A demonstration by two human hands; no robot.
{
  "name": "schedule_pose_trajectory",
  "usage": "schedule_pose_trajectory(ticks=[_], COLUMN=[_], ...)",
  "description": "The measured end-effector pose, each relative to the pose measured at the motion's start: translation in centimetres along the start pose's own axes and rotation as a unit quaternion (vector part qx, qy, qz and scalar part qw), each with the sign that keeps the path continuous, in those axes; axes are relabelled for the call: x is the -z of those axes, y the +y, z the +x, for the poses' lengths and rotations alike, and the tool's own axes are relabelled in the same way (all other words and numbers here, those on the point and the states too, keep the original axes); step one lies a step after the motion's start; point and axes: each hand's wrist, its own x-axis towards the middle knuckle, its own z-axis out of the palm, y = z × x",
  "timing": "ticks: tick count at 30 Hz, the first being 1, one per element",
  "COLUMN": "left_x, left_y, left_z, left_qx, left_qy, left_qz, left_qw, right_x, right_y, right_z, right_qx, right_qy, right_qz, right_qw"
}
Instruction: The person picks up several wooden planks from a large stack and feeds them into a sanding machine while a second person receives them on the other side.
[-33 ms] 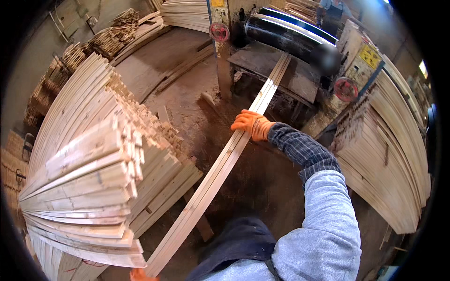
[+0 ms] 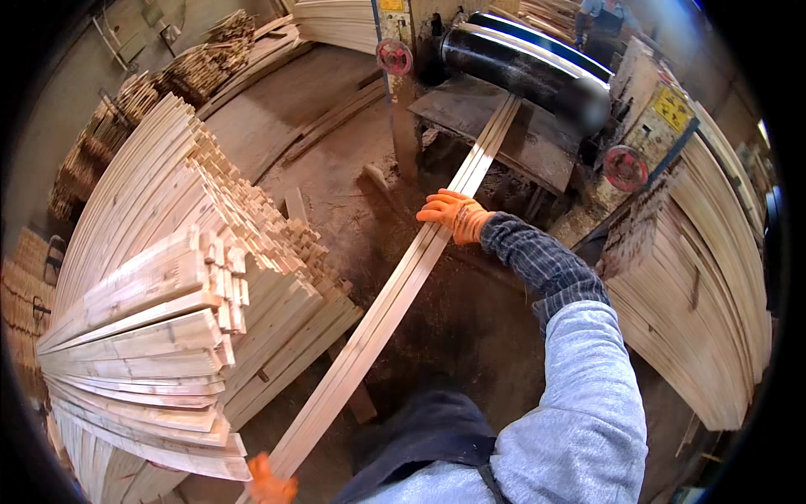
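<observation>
Long pale wooden boards (image 2: pixel 382 336), lying side by side as a narrow bundle, run from the lower edge up to a machine with a dark roller (image 2: pixel 512 67). Their far ends rest on its metal table (image 2: pixel 453 105) and go in under the roller. My right hand (image 2: pixel 457 216), in an orange glove, is closed over the boards partway along, fingers across their top. Low at the near end, my left hand (image 2: pixel 270 480), also orange-gloved, wraps the same boards; it is slightly blurred and partly cut off by the lower edge.
A tall stack of boards (image 2: pixel 134 328) fans out close on my left. Another stack (image 2: pixel 680 294) stands on the right. Red handwheels (image 2: pixel 394 57) sit on the machine's posts. Beyond the roller stands another person (image 2: pixel 604 25). Loose planks (image 2: pixel 332 126) lie on the dusty floor.
My left hand has come further into view, moving up and slightly right along the boards' near end. My right hand keeps its place on them. The view has shifted slightly.
</observation>
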Motion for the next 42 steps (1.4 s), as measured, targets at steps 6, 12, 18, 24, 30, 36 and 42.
schedule_pose_trajectory(ticks=[6, 12, 18, 24, 30, 36, 42], left_x=[-1.4, -2.8, -0.3, -1.3, -4.2, -6.2, -5.0], left_y=[15.4, 23.7, 29.8, 25.4, 17.1, 19.6, 29.1], left_z=[7.1, 13.1, 17.7, 14.5, 7.6, 14.4, 18.2], left_qx=[-0.004, -0.023, -0.051, -0.072, 0.001, 0.001, 0.058], left_qy=[0.116, 0.085, 0.095, 0.117, 0.259, 0.157, 0.195], left_qz=[-0.059, -0.106, -0.162, -0.179, 0.090, 0.049, 0.141], left_qw=[0.991, 0.990, 0.981, 0.974, 0.962, 0.986, 0.969], right_x=[-0.4, -5.4, -2.7, -1.6, -1.4, -3.8, -7.7], right_y=[-4.2, -15.3, -13.4, -5.2, 3.2, 13.3, 21.0], right_z=[0.8, 1.0, 2.6, 1.4, 1.4, -0.1, -2.2], right_qx=[0.198, 0.297, 0.255, 0.200, 0.172, 0.149, 0.102], right_qy=[-0.040, -0.013, -0.124, -0.139, -0.170, -0.063, 0.052], right_qz=[0.067, 0.204, 0.177, 0.135, 0.084, 0.108, 0.060], right_qw=[0.977, 0.933, 0.943, 0.960, 0.967, 0.981, 0.992])
